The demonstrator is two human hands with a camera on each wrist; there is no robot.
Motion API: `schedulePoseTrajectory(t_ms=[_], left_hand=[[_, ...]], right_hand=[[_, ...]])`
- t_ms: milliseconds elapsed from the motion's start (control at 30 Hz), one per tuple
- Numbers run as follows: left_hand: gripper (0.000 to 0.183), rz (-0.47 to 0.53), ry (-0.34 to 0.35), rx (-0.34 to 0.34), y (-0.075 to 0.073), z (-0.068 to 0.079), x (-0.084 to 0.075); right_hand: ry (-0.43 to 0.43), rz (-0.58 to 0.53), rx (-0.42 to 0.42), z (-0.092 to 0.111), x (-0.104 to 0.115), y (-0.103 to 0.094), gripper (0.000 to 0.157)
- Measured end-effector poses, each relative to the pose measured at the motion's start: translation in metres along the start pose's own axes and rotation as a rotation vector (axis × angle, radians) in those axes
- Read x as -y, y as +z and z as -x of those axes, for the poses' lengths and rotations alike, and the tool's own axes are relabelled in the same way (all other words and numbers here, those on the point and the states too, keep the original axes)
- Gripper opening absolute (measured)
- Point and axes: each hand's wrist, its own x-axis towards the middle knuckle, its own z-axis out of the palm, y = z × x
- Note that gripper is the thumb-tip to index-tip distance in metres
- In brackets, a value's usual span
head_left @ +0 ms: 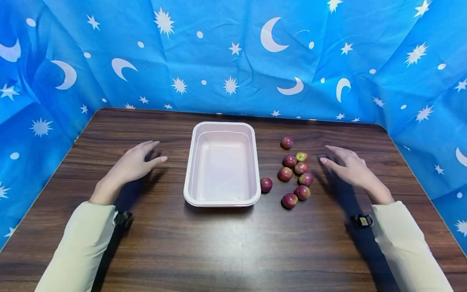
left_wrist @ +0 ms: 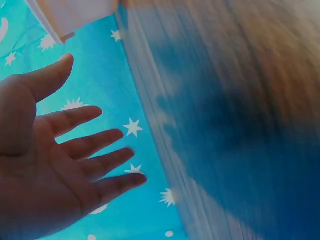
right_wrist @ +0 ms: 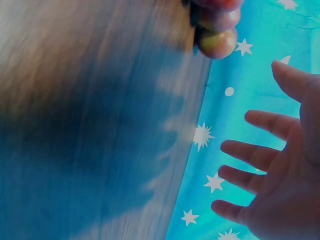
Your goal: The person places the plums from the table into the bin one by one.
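Note:
In the head view a white plastic tub [head_left: 222,162] stands in the middle of the table, with nothing inside it. Several red-purple plums [head_left: 290,161] lie loose to its right; one plum [head_left: 266,185] sits close against the tub's right wall. My left hand [head_left: 133,164] is held over the table left of the tub, fingers extended and holding nothing. On the other side my right hand [head_left: 350,168] hovers just right of the plums, also holding nothing. Both wrist views show spread fingers on the left hand [left_wrist: 70,165] and the right hand [right_wrist: 280,160].
The dark wood-grain table [head_left: 233,251] runs back to a blue cloth [head_left: 219,52] printed with moons and stars, which also hangs along both sides. Each wrist carries a small black strap [head_left: 123,219] at the sleeve's end.

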Motion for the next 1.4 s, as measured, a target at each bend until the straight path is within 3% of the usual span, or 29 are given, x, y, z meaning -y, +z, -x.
schedulePoseTrajectory(t_ms=[200, 333, 533, 933, 1133, 1400], left_hand=[[0.053, 0.182, 0.002, -0.024, -0.005, -0.011, -0.004], [0.045, 0.28, 0.01, -0.027, -0.008, -0.021, -0.01], [0.043, 0.546, -0.055, 0.044, -0.01, -0.036, -0.026], [0.032, 0.964, -0.148, 0.132, -0.003, -0.064, -0.049], [0.031, 1.043, -0.181, 0.143, -0.003, -0.069, -0.054], [0.034, 1.004, -0.182, 0.129, 0.0, -0.07, -0.057]], right_hand=[[0.081, -0.143, 0.031, 0.0, 0.007, -0.004, 0.064], [0.054, -0.199, 0.013, 0.0, 0.011, -0.003, 0.057], [-0.002, -0.223, 0.004, -0.001, 0.016, -0.002, 0.047], [0.001, -0.3, 0.033, 0.0, 0.02, 0.003, 0.046], [-0.002, -0.326, 0.036, -0.001, 0.022, 0.002, 0.044], [0.005, -0.383, 0.036, -0.008, 0.021, 0.0, 0.041]])
